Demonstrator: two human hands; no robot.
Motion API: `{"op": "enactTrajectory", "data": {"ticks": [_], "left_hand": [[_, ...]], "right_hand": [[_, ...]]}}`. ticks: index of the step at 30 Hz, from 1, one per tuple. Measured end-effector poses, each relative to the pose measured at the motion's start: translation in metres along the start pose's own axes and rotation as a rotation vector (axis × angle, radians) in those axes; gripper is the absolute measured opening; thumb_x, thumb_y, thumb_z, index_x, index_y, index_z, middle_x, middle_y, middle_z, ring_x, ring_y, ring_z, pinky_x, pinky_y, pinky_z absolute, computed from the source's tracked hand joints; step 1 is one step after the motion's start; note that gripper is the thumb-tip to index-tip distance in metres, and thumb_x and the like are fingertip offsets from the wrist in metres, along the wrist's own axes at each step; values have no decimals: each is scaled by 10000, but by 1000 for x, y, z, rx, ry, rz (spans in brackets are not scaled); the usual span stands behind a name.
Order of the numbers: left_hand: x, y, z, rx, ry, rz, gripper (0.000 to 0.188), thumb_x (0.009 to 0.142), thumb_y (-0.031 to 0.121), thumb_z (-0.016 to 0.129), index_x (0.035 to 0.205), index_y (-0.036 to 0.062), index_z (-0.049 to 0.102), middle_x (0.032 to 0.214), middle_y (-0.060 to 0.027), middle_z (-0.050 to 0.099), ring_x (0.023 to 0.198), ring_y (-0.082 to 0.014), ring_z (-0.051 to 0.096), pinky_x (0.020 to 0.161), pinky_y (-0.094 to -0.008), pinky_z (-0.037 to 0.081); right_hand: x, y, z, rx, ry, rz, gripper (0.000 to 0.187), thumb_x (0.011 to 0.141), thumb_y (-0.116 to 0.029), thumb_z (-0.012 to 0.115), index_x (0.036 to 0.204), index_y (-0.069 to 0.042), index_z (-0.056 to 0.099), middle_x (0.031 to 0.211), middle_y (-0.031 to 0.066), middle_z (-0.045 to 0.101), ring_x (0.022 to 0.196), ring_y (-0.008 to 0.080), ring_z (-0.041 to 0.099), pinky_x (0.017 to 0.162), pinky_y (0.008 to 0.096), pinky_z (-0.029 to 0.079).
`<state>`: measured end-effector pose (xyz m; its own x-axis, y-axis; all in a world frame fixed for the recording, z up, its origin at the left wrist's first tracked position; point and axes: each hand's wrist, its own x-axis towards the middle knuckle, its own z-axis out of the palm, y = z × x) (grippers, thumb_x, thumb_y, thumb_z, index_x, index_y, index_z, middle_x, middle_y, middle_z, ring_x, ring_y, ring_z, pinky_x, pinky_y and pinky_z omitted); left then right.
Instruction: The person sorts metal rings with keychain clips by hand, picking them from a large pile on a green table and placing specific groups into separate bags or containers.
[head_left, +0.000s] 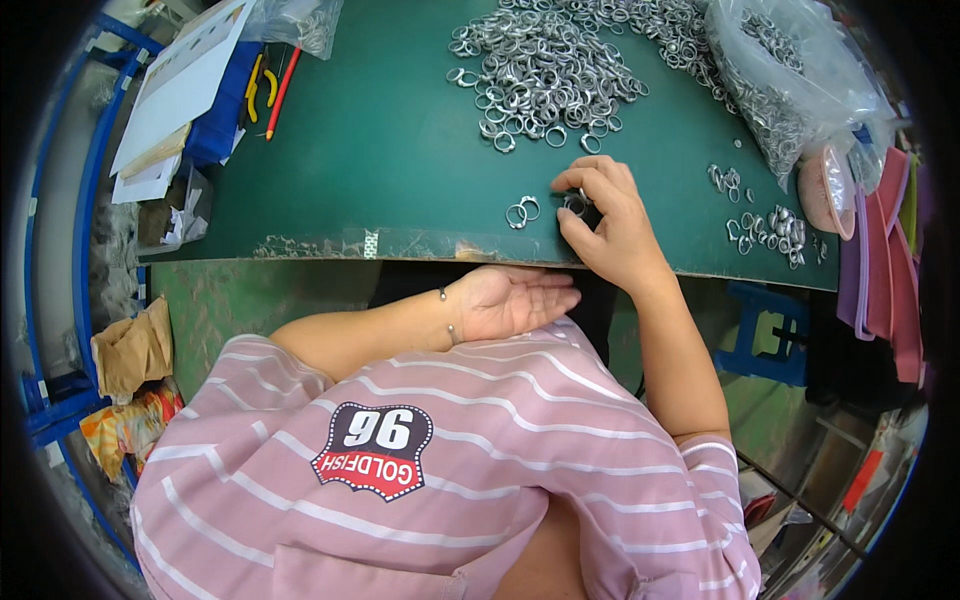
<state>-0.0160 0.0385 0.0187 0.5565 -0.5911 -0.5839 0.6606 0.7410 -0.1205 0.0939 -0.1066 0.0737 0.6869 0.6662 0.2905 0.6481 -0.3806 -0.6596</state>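
At the table's front edge my right hand [618, 225] is over the green surface, its thumb and forefinger curved and apart. In the gap between them is a small metal ring [575, 204]; whether the fingers touch it I cannot tell. Just left of that hand, two silver rings [522, 212] lie against each other. My left hand [512, 302] rests palm up below the table edge, near my lap, fingers stretched out and nothing in the palm. A large heap of silver rings [550, 75] lies farther back on the table.
At the right, a clear plastic bag [800, 90] full of rings stands near a pink basket [826, 190]. Small groups of rings [770, 235] lie before it. Yellow-handled pliers [262, 85], a red pen-like tool [284, 92] and papers [180, 80] are at the left. A blue stool [760, 335] stands below.
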Motion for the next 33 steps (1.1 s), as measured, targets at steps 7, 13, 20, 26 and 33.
{"op": "enactTrajectory", "data": {"ticks": [7, 13, 20, 26, 33], "left_hand": [[-17, -2, -16, -265, -443, 63, 324, 1020, 224, 376, 1277, 64, 491, 1247, -145, 572, 1182, -263, 553, 1058, -474, 435], [-19, 1, -17, -213, -206, 38, 320, 993, 136, 447, 1207, -81, 543, 1271, -209, 554, 1192, -323, 547, 1040, -450, 464], [-17, 5, -18, -116, -164, 36, 400, 999, 182, 456, 1302, -78, 488, 1326, -223, 528, 1241, -331, 521, 1053, -440, 452], [13, 4, -21, -110, -324, -91, 500, 1000, 271, 467, 1377, -55, 428, 1395, -239, 468, 1273, -352, 494, 1071, -457, 431], [23, 4, -17, -151, -317, -188, 501, 1012, 263, 436, 1396, -56, 397, 1410, -249, 447, 1274, -361, 493, 1086, -465, 414]], "right_hand": [[-23, -48, 32, 165, -293, -213, 185, 748, -12, 636, 923, -53, 680, 1038, 113, 608, 1008, 310, 543, 891, 415, 415], [46, -39, 32, -156, -40, -528, 292, 725, -68, 667, 1017, -66, 659, 1165, 149, 605, 1083, 333, 571, 923, 450, 451], [40, -12, 11, -243, -183, -277, 335, 826, -129, 670, 1158, -98, 641, 1240, 56, 595, 1164, 309, 511, 964, 432, 397], [-12, -7, -17, 131, 136, -57, 242, 874, -24, 596, 1110, -35, 648, 1178, 129, 596, 1108, 273, 538, 947, 358, 418], [-30, 2, -32, -15, 165, 12, 208, 819, 22, 633, 1017, -30, 677, 1071, 116, 647, 1010, 275, 598, 892, 367, 460]]}}
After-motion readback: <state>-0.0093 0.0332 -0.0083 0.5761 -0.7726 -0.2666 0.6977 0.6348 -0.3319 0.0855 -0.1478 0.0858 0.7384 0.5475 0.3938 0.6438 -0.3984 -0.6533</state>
